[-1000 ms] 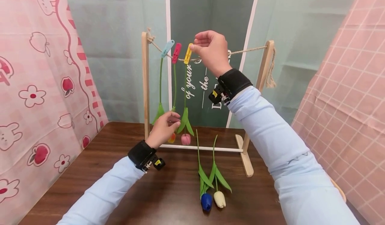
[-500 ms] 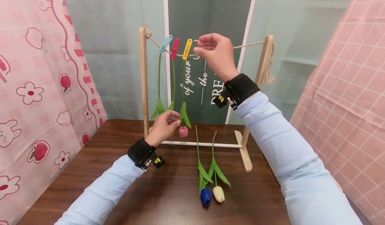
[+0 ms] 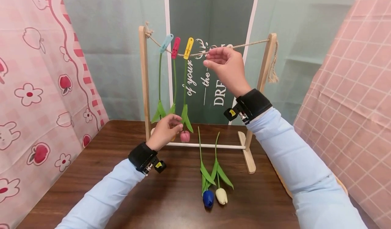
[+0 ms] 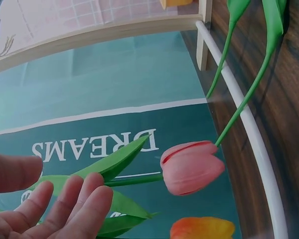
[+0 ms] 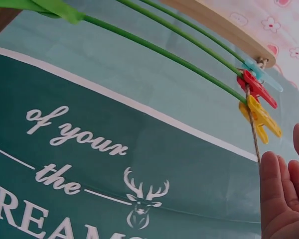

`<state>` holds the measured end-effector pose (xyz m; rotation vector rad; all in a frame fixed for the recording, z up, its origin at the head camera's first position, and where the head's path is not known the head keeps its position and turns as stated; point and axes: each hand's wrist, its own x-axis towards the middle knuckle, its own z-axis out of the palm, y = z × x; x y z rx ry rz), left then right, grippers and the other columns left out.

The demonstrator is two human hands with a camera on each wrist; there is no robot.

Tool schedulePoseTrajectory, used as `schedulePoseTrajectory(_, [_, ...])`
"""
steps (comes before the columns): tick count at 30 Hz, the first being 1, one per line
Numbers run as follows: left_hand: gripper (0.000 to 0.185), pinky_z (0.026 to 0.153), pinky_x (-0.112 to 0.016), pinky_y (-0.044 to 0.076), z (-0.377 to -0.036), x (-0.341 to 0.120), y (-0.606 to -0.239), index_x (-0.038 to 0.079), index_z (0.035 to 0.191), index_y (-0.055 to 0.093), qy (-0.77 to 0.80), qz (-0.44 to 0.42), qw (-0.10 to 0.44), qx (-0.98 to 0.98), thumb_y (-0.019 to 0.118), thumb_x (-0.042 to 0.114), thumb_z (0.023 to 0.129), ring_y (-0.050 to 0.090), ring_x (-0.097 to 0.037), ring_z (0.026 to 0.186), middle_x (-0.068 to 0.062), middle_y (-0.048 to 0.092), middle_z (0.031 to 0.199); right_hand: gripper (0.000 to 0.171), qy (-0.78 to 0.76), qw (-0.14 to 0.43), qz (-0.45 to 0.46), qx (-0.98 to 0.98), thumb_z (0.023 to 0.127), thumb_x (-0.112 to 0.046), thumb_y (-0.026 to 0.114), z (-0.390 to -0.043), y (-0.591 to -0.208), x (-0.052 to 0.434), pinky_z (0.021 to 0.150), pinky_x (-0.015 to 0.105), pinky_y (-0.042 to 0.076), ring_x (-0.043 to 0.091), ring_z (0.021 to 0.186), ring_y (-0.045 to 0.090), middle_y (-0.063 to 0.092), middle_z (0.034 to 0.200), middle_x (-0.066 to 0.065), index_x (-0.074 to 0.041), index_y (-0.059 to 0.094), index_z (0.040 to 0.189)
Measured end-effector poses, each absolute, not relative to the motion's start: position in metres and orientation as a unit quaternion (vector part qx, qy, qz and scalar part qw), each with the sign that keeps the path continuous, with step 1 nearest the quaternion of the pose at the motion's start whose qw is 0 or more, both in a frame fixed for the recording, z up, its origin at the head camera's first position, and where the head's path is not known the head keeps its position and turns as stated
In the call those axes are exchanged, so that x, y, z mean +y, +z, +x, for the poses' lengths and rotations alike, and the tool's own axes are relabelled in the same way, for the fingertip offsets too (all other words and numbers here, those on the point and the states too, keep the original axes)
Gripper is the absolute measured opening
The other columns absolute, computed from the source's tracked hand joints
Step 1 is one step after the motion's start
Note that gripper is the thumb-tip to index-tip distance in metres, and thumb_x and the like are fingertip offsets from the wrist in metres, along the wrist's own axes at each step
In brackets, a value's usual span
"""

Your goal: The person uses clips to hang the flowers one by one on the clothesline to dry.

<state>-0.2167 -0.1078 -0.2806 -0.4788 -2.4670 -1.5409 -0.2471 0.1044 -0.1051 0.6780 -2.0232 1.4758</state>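
Observation:
A wooden rack (image 3: 143, 79) carries a rope (image 3: 244, 45) with a blue peg (image 3: 166, 43), a red peg (image 3: 175, 48) and a yellow peg (image 3: 188, 48). Each peg holds a tulip upside down by its stem. The pink tulip (image 3: 184, 137) hangs from the yellow peg (image 5: 261, 119). My right hand (image 3: 224, 64) hovers just under the rope, right of the yellow peg, fingers loose and holding nothing. My left hand (image 3: 166, 128) is at the hanging leaves beside the pink tulip (image 4: 192, 167), fingers (image 4: 65, 209) straight and gripping nothing.
A blue tulip (image 3: 208, 198) and a white tulip (image 3: 221, 195) lie side by side on the dark wooden table (image 3: 152, 201), in front of the rack's base rail (image 3: 213, 146). An orange tulip (image 4: 202, 229) hangs behind the left hand. Pink cloths hang on both sides.
My right hand has let go of the yellow peg and moved right and down, away from it. The left hand has stayed by the leaves.

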Motion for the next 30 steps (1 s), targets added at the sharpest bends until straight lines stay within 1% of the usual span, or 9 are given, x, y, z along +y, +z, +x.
schedulePoseTrajectory(4, [0.025,0.07,-0.032,0.05,-0.216,-0.107,-0.281,0.001,0.117,0.059,-0.522,-0.15,0.079,-0.836,0.063,0.01,0.094,0.064,-0.024,0.089,-0.012,0.067,0.1,0.028,0.547,0.266,0.249,-0.754,0.084,-0.007,0.076,-0.247,-0.118,0.113,0.087,0.026,0.051,0.015,0.091,0.066,0.069,0.101,0.014,0.003,0.066,0.108])
schedulePoseTrajectory(11, [0.026,0.073,-0.034,0.054,-0.217,-0.107,-0.283,-0.001,0.118,0.059,-0.52,-0.153,0.073,-0.837,0.063,0.01,0.095,0.065,-0.027,0.092,-0.014,0.068,0.103,0.028,0.555,0.26,0.249,-0.75,0.084,-0.006,0.076,-0.246,-0.135,0.128,0.087,0.025,0.052,0.014,0.091,0.066,0.069,0.101,0.014,0.004,0.065,0.108])
schedulePoseTrajectory(18, [0.027,0.071,-0.032,0.054,-0.217,-0.109,-0.287,-0.005,0.117,0.058,-0.521,-0.167,0.07,-0.834,0.063,0.009,0.094,0.065,-0.034,0.09,-0.016,0.067,0.098,0.029,0.568,0.249,0.245,-0.745,0.083,-0.005,0.076,-0.246,-0.152,0.143,0.084,0.023,0.052,0.012,0.088,0.066,0.069,0.1,0.015,0.006,0.065,0.108])
schedulePoseTrajectory(24, [0.026,0.073,-0.036,0.056,-0.215,-0.109,-0.291,-0.004,0.116,0.058,-0.522,-0.16,0.064,-0.835,0.064,0.01,0.094,0.066,-0.034,0.09,-0.016,0.067,0.097,0.031,0.567,0.245,0.236,-0.75,0.085,-0.006,0.076,-0.245,-0.168,0.156,0.084,0.023,0.052,0.011,0.09,0.066,0.069,0.101,0.015,0.008,0.064,0.11])
schedulePoseTrajectory(25, [0.026,0.073,-0.036,0.056,-0.214,-0.109,-0.293,-0.004,0.116,0.059,-0.523,-0.158,0.063,-0.835,0.064,0.01,0.094,0.067,-0.032,0.089,-0.016,0.068,0.097,0.031,0.566,0.243,0.236,-0.752,0.085,-0.006,0.075,-0.245,-0.172,0.158,0.084,0.023,0.052,0.011,0.091,0.066,0.069,0.103,0.016,0.008,0.064,0.11])
schedulePoseTrajectory(29, [0.025,0.069,-0.031,0.056,-0.213,-0.111,-0.299,-0.005,0.114,0.059,-0.53,-0.16,0.06,-0.831,0.063,0.009,0.095,0.068,-0.031,0.088,-0.019,0.068,0.096,0.032,0.566,0.23,0.236,-0.756,0.086,-0.008,0.075,-0.244,-0.185,0.163,0.084,0.022,0.052,0.012,0.092,0.066,0.067,0.106,0.021,0.008,0.063,0.111])
schedulePoseTrajectory(30, [0.024,0.069,-0.029,0.056,-0.212,-0.11,-0.3,-0.006,0.114,0.059,-0.537,-0.161,0.058,-0.826,0.063,0.008,0.094,0.068,-0.03,0.088,-0.019,0.066,0.099,0.032,0.566,0.227,0.236,-0.757,0.086,-0.007,0.075,-0.243,-0.189,0.164,0.084,0.022,0.052,0.012,0.092,0.066,0.067,0.106,0.022,0.009,0.063,0.111])
